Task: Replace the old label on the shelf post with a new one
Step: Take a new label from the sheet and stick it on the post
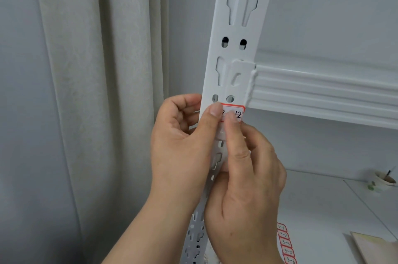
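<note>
A white slotted metal shelf post runs up the middle of the head view. A small white label with a red border and black handwritten digits lies on the post just below the shelf beam joint. My left hand wraps the post's left edge, its thumb tip pressing on the label's left end. My right hand is in front of the post below the label, with a fingertip on the label's lower middle. The lower part of the label is hidden by my fingers.
A white shelf beam runs right from the post. On the lower shelf board lie a strip of red-bordered labels, a small cup at far right and a tan board. A pale curtain hangs left.
</note>
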Demonstrator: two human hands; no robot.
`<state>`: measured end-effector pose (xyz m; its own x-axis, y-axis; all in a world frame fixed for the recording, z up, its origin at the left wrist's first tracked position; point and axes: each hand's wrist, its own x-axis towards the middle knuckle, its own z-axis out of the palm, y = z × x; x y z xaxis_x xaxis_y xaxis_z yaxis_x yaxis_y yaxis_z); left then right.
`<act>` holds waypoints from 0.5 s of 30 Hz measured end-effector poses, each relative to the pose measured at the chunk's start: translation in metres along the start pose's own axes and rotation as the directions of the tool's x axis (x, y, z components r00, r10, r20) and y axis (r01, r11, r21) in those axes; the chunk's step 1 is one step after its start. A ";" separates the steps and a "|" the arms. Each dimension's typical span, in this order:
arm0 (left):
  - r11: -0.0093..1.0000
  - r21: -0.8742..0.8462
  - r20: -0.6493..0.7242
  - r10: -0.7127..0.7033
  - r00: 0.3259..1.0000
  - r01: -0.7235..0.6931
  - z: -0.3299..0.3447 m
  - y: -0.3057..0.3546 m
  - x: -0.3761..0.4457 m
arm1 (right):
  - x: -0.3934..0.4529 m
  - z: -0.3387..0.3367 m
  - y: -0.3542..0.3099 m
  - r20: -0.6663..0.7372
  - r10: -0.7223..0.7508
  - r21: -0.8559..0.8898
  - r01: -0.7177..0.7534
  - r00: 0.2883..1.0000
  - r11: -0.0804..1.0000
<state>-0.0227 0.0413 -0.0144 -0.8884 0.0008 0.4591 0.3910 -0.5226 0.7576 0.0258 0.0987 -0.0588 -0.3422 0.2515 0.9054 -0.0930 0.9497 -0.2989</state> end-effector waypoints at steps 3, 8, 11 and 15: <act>1.000 -0.004 -0.002 -0.012 1.000 0.012 0.000 0.001 0.002 | 0.007 -0.001 -0.001 0.024 0.012 -0.011 -0.011 1.000 1.000; 1.000 -0.012 0.010 -0.018 1.000 0.018 -0.001 0.002 0.003 | 0.004 -0.002 0.000 0.051 0.025 0.002 -0.025 0.998 1.000; 1.000 -0.022 0.012 -0.018 1.000 0.018 -0.002 0.000 0.002 | 0.002 -0.001 0.001 0.051 0.025 0.012 -0.026 0.998 1.000; 0.999 -0.048 0.036 -0.022 0.999 0.024 -0.005 -0.002 0.000 | 0.002 -0.001 0.003 0.026 0.027 0.040 -0.028 0.999 0.999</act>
<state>-0.0244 0.0376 -0.0180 -0.8876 0.0430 0.4587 0.3579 -0.5626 0.7452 0.0253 0.1019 -0.0572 -0.3688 0.2716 0.8889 -0.1209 0.9342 -0.3356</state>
